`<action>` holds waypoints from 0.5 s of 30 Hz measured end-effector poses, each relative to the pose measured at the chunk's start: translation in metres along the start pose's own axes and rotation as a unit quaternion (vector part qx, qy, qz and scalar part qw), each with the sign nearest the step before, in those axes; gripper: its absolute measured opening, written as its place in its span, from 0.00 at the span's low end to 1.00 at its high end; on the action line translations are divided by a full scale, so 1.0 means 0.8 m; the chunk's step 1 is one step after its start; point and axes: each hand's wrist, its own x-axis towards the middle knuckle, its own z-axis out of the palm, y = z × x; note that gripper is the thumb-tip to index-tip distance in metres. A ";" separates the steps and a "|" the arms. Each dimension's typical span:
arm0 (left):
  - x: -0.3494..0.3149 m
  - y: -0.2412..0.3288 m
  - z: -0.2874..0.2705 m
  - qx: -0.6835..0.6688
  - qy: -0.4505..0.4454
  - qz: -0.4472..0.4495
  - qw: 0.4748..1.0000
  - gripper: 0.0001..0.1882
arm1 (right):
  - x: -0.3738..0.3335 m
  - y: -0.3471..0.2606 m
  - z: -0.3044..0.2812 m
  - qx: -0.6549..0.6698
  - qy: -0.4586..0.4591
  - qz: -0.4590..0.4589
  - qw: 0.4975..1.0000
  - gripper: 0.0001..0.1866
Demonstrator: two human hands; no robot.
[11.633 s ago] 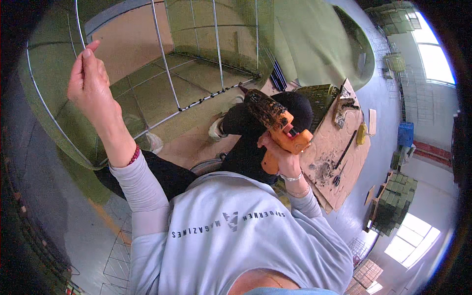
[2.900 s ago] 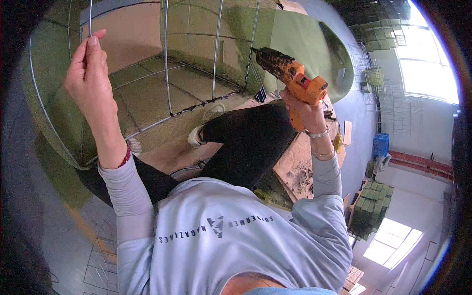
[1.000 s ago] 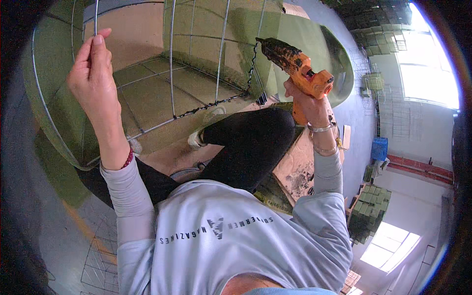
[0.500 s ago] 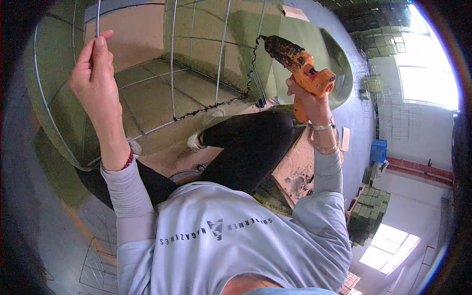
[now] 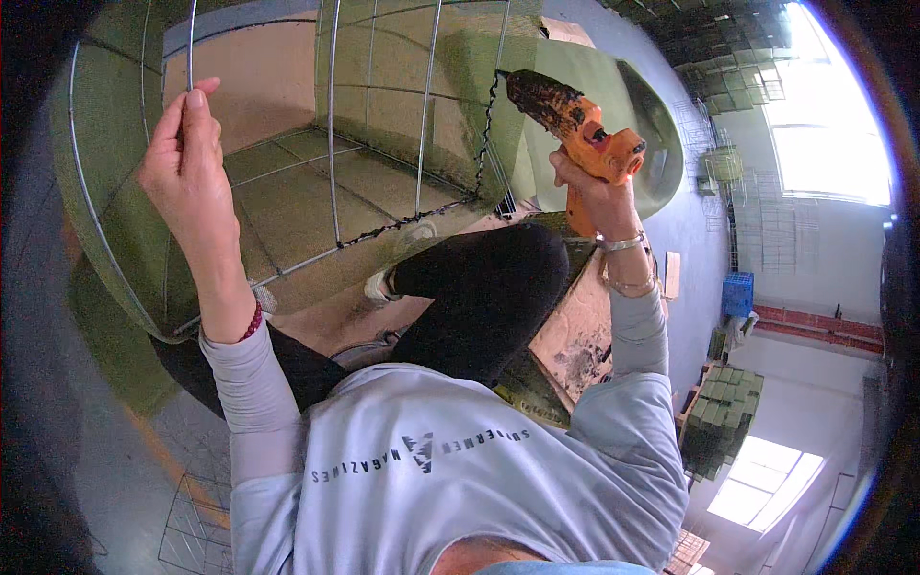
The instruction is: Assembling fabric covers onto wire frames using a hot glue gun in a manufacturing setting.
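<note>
My right hand (image 5: 604, 192) is wrapped around the grip of an orange glue gun (image 5: 589, 139). Black glue coats the gun's dark front end, and its tip meets the upright corner edge of a wire-framed box with olive-green panels (image 5: 307, 182). A lumpy black glue bead (image 5: 487, 129) runs down that edge from the tip, and another follows the box's lower front edge. At the upper left, my left hand (image 5: 192, 134) pinches an upright metal wire (image 5: 190, 43) of the frame between thumb and fingers.
My bent legs (image 5: 489, 287) are close against the box. A black-stained board (image 5: 575, 335) lies by my right knee. Behind the gun stands a curved green object (image 5: 642, 134). Farther right are a blue crate (image 5: 738, 292) and stacked green boxes (image 5: 724, 417); a wire grid (image 5: 196, 522) lies lower left.
The view has shifted slightly. Against the box, the gun's tip has crept a little higher along the upright edge, and the bead reaches up with it. My left hand still grips the wire.
</note>
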 end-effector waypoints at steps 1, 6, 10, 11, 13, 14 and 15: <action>0.001 -0.001 0.000 -0.005 -0.001 0.005 1.000 0.13 | 0.003 -0.001 -0.001 0.001 -0.003 0.005 1.000 0.10; 0.001 -0.001 0.000 -0.022 -0.005 0.004 1.000 0.13 | 0.009 -0.009 0.000 0.016 -0.011 0.004 1.000 0.08; 0.000 0.001 0.001 -0.002 -0.002 -0.003 1.000 0.13 | 0.012 -0.012 -0.002 0.012 -0.008 0.021 1.000 0.08; 0.000 0.002 0.002 -0.001 0.002 -0.009 1.000 0.13 | 0.013 -0.013 -0.001 -0.007 -0.013 0.019 1.000 0.08; 0.002 -0.004 0.001 -0.007 0.000 -0.005 1.000 0.13 | 0.016 -0.008 -0.003 0.000 -0.021 0.015 1.000 0.08; 0.003 -0.006 0.001 -0.012 -0.002 -0.002 1.000 0.13 | 0.017 -0.007 -0.003 0.006 -0.028 0.012 1.000 0.09; 0.003 -0.005 0.001 -0.012 -0.002 -0.001 1.000 0.13 | 0.018 -0.008 -0.002 0.006 -0.028 0.011 1.000 0.09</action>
